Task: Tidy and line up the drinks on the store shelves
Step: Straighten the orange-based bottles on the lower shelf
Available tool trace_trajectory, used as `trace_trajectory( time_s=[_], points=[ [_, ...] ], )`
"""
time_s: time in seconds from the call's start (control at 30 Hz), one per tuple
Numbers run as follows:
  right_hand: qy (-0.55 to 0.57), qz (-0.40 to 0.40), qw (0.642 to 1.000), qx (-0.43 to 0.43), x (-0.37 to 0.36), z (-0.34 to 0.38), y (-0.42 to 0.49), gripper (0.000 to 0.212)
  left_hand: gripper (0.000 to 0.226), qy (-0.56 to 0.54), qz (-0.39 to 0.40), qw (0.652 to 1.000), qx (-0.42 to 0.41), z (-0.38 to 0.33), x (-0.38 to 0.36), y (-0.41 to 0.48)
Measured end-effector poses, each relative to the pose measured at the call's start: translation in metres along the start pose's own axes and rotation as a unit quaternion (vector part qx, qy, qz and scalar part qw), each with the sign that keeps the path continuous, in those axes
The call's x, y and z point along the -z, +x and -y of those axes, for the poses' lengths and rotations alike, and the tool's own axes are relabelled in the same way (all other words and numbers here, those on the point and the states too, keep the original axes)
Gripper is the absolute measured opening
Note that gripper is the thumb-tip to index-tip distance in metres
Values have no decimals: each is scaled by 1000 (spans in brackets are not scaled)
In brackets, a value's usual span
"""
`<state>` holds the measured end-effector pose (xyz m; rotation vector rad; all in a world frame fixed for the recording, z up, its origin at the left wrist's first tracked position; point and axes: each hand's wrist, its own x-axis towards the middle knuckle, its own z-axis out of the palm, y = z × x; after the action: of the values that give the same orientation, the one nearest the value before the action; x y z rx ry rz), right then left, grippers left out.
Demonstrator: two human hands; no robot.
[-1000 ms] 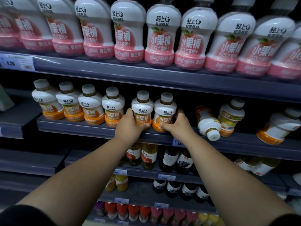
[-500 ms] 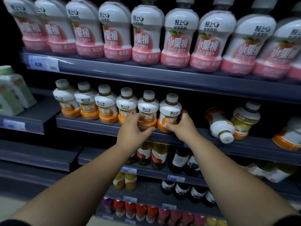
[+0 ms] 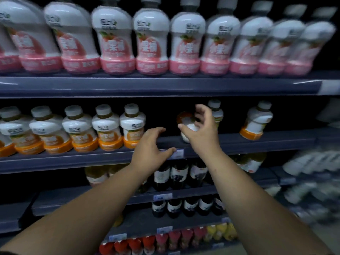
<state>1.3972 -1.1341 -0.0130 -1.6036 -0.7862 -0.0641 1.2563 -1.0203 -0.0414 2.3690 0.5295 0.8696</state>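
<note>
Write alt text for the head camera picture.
A person's open right hand reaches for a tipped-over orange-based bottle on the middle shelf, with the left hand open beside it. Matching bottles stand in a row to the left, pink bottles above.

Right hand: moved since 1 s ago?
Yes. The right hand left the end bottle of the orange row and moved right along the shelf to the tipped bottle.
</note>
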Motion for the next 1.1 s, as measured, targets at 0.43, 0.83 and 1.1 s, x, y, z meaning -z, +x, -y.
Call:
trace_trajectory(
  time_s=[0.43, 0.83, 1.1],
  points=[
    [14, -29, 995, -92, 84, -79, 25, 82, 84, 18, -56, 998, 38, -57, -104, 28],
    [-82, 30, 990, -113, 71, -93, 46, 84, 69, -34, -109, 989, 96, -59, -106, 25],
    [-77, 73, 988, -115, 83, -93, 50, 88, 50, -127, -186, 967, 115, -74, -63, 58]
  ],
)
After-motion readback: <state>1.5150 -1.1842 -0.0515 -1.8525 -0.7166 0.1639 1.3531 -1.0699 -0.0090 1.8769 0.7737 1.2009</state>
